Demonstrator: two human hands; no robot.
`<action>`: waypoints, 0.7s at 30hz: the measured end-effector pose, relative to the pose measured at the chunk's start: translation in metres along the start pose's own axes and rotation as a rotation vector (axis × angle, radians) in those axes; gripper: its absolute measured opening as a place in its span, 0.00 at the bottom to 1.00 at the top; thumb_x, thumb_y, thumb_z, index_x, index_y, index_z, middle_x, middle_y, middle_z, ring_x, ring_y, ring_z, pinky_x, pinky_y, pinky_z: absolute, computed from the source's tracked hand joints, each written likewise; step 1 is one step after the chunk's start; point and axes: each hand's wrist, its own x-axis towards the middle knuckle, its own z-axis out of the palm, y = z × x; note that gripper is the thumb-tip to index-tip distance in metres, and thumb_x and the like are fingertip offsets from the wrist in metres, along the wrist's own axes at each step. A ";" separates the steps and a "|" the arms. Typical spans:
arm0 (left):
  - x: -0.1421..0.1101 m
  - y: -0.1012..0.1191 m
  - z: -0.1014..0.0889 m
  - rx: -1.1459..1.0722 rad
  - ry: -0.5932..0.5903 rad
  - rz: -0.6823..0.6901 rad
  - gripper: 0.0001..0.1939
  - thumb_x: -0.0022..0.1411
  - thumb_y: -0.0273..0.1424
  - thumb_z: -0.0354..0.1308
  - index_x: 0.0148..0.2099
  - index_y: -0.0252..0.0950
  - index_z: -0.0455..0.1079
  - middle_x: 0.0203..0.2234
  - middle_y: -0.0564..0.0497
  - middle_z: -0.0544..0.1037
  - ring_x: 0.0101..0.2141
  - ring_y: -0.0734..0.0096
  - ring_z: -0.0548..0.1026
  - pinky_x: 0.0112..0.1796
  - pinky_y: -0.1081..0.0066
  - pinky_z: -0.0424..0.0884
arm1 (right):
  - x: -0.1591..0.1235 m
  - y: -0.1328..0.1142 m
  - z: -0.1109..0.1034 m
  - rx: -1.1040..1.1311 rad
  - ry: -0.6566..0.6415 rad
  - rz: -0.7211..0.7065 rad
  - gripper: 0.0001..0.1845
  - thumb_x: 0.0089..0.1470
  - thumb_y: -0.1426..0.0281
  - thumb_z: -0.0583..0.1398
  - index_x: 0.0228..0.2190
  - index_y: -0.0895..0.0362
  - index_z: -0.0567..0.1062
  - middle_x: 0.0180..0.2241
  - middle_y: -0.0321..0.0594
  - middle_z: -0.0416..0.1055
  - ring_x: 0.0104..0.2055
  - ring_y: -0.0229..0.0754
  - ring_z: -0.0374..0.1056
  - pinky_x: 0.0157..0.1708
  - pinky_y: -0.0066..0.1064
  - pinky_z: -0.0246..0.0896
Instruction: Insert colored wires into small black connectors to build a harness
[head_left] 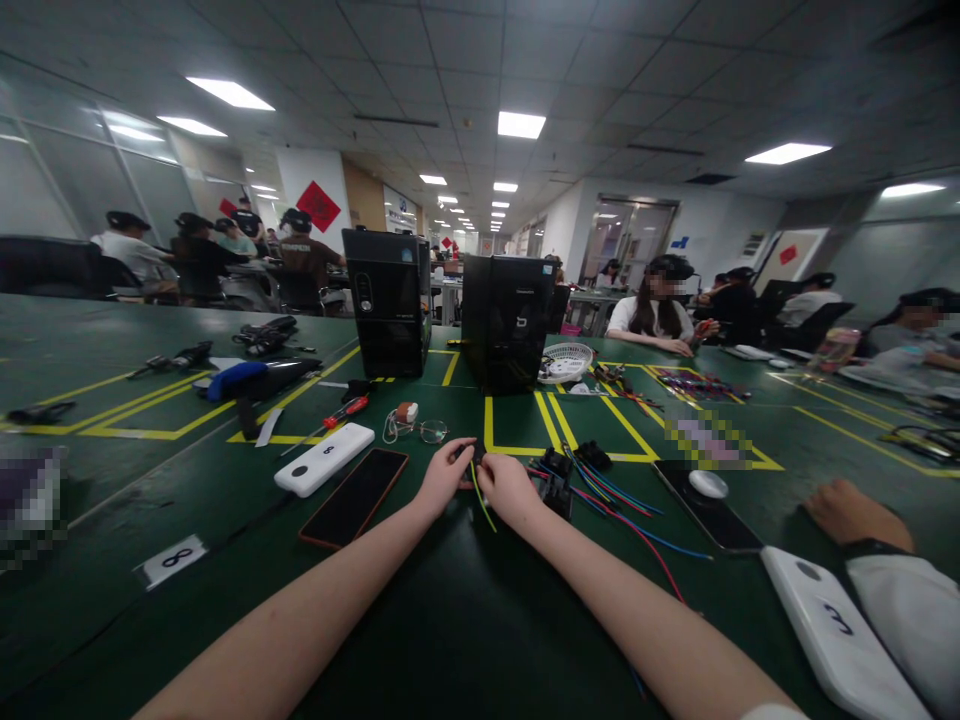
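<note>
My left hand point(446, 474) and my right hand point(511, 487) meet above the green table, fingertips almost together. Between them, closed in their fingers, is a small black part point(479, 450), mostly hidden. A yellow-green wire point(485, 508) hangs down from between the hands; which fingers touch it I cannot tell. Just right of my right hand lie black connector blocks point(556, 468) with red, blue and yellow-green wires point(619, 500) trailing rightward. A dark phone point(355, 498) rests left of my left forearm.
Two black computer towers point(390, 305) point(506, 320) stand ahead. To the left are a white power bank point(325, 460), a red screwdriver point(345, 412) and glasses point(433, 431). A white basket point(566, 362) sits beyond. At right, a co-worker's hand point(859, 515) rests near another phone point(709, 510) and power bank point(832, 625).
</note>
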 end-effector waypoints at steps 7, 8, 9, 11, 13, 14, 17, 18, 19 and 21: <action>0.002 -0.006 -0.002 -0.031 -0.033 0.011 0.16 0.58 0.35 0.55 0.49 0.36 0.66 0.36 0.45 0.73 0.35 0.64 0.73 0.26 0.68 0.76 | -0.001 0.001 0.002 0.036 0.043 -0.018 0.10 0.53 0.74 0.53 0.21 0.59 0.67 0.22 0.36 0.66 0.25 0.34 0.59 0.26 0.25 0.46; 0.003 -0.007 -0.003 -0.035 -0.034 0.012 0.17 0.58 0.35 0.55 0.49 0.36 0.66 0.36 0.45 0.73 0.35 0.64 0.73 0.26 0.68 0.76 | -0.001 0.001 0.002 0.040 0.048 -0.021 0.11 0.53 0.74 0.52 0.21 0.59 0.67 0.22 0.36 0.66 0.24 0.33 0.58 0.26 0.25 0.46; 0.003 -0.007 -0.003 -0.045 -0.035 0.014 0.17 0.58 0.35 0.55 0.49 0.36 0.66 0.36 0.45 0.73 0.35 0.63 0.73 0.26 0.69 0.76 | 0.000 0.001 0.002 0.047 0.052 -0.024 0.11 0.53 0.74 0.52 0.21 0.59 0.67 0.22 0.36 0.66 0.24 0.33 0.58 0.26 0.25 0.46; 0.004 -0.008 -0.002 -0.091 -0.036 0.018 0.17 0.58 0.35 0.56 0.49 0.36 0.66 0.37 0.45 0.73 0.35 0.65 0.74 0.27 0.70 0.76 | 0.001 0.002 0.000 0.056 0.040 -0.015 0.11 0.54 0.73 0.52 0.21 0.59 0.67 0.22 0.36 0.66 0.24 0.33 0.58 0.25 0.25 0.45; 0.006 -0.008 -0.002 -0.175 -0.047 0.009 0.16 0.59 0.35 0.54 0.49 0.36 0.66 0.39 0.44 0.73 0.35 0.66 0.74 0.28 0.71 0.75 | 0.003 0.004 -0.004 0.047 0.006 0.015 0.11 0.54 0.71 0.52 0.22 0.58 0.68 0.22 0.36 0.66 0.24 0.34 0.58 0.25 0.25 0.45; 0.006 -0.008 -0.001 -0.226 -0.057 -0.001 0.16 0.60 0.35 0.52 0.49 0.36 0.65 0.40 0.44 0.72 0.35 0.67 0.74 0.29 0.71 0.75 | 0.004 0.004 -0.006 0.035 -0.014 0.033 0.11 0.55 0.71 0.52 0.23 0.58 0.68 0.22 0.36 0.66 0.24 0.34 0.59 0.25 0.25 0.45; 0.008 -0.010 0.000 -0.320 -0.097 -0.033 0.15 0.62 0.31 0.48 0.50 0.37 0.63 0.44 0.44 0.71 0.38 0.67 0.74 0.32 0.69 0.75 | 0.003 0.005 -0.014 -0.012 0.004 0.070 0.10 0.56 0.66 0.52 0.30 0.58 0.70 0.25 0.38 0.68 0.27 0.36 0.61 0.26 0.25 0.47; 0.008 -0.011 0.001 -0.320 -0.109 -0.031 0.15 0.61 0.29 0.49 0.51 0.38 0.63 0.45 0.44 0.70 0.39 0.66 0.73 0.33 0.68 0.75 | 0.003 0.005 -0.016 -0.028 0.028 0.073 0.11 0.56 0.64 0.52 0.33 0.58 0.69 0.27 0.38 0.68 0.28 0.36 0.62 0.27 0.25 0.47; 0.008 -0.011 0.002 -0.305 -0.120 -0.024 0.16 0.60 0.28 0.50 0.51 0.39 0.63 0.47 0.45 0.69 0.41 0.65 0.73 0.34 0.68 0.75 | 0.003 0.004 -0.018 -0.044 0.047 0.072 0.13 0.56 0.62 0.52 0.36 0.58 0.69 0.29 0.39 0.69 0.29 0.36 0.63 0.27 0.26 0.48; 0.006 -0.011 0.003 -0.264 -0.147 -0.004 0.18 0.58 0.27 0.52 0.51 0.39 0.63 0.48 0.45 0.68 0.44 0.63 0.71 0.35 0.68 0.75 | 0.003 0.003 -0.019 -0.082 0.055 0.060 0.13 0.55 0.62 0.53 0.38 0.57 0.68 0.31 0.39 0.69 0.31 0.37 0.63 0.28 0.26 0.49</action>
